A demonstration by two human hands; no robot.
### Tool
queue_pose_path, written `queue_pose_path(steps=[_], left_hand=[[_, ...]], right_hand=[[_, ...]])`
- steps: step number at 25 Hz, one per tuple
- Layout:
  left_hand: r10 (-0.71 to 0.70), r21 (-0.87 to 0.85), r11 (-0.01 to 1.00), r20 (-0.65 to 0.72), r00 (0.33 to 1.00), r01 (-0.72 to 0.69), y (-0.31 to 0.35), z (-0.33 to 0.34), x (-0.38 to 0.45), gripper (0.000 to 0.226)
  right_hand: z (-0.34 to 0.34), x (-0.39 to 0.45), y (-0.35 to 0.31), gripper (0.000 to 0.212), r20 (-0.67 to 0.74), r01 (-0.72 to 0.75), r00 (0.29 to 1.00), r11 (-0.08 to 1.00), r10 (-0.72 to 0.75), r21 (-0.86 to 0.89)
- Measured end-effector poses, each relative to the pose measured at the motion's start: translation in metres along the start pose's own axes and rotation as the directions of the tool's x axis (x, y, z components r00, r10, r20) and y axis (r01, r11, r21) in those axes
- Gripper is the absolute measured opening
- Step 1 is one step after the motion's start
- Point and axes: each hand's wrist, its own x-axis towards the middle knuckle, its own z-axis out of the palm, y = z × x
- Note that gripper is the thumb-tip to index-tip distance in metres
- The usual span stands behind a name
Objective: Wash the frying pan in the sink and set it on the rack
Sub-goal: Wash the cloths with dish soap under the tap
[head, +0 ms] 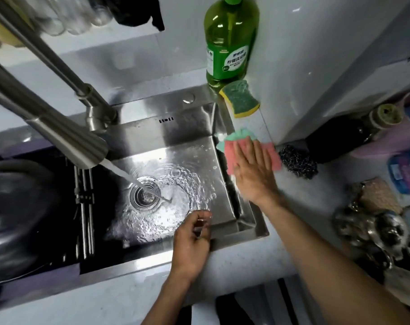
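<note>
The dark frying pan lies at the left on a metal rack across the sink's left part. Water runs from the steel faucet onto the drain of the steel sink. My right hand lies flat with straight fingers on a pink and green cloth on the counter at the sink's right rim. My left hand hovers over the sink's front right corner, fingers loosely curled, holding nothing.
A green dish soap bottle and a yellow-green sponge stand behind the sink's right corner. A steel wool scrubber lies right of the cloth. Bottles and packets crowd the counter's right side.
</note>
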Motion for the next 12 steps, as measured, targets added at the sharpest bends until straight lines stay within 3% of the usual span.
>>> queue_pose_path(steps=[2, 4, 6, 9, 12], left_hand=[[-0.006, 0.005, 1.0, -0.025, 1.0, 0.006, 0.004, -0.01, -0.006, 0.029], [-0.008, 0.015, 1.0, -0.039, 0.999, 0.009, 0.006, -0.015, -0.012, 0.027], [0.005, 0.013, 1.0, -0.049, 0.999, -0.004, 0.004, -0.02, -0.014, 0.027], [0.015, 0.013, 1.0, -0.073, 0.997, -0.014, -0.005, -0.031, -0.024, 0.027], [-0.043, -0.002, 0.999, -0.141, 0.989, 0.044, -0.018, -0.044, -0.041, 0.025]], right_hand=[[0.016, -0.102, -0.002, 0.077, -0.028, -0.045, 0.999, 0.999, 0.045, -0.021], [0.028, -0.186, 0.001, 0.063, -0.053, -0.091, 0.995, 0.995, 0.089, -0.046], [0.026, -0.19, 0.018, 0.055, 0.003, -0.075, 0.997, 0.997, 0.075, -0.021], [0.005, -0.149, 0.047, 0.052, -0.048, 0.013, 0.999, 1.0, -0.014, -0.021], [0.024, -0.179, -0.005, 0.068, -0.048, -0.111, 0.993, 0.994, 0.112, 0.014]])
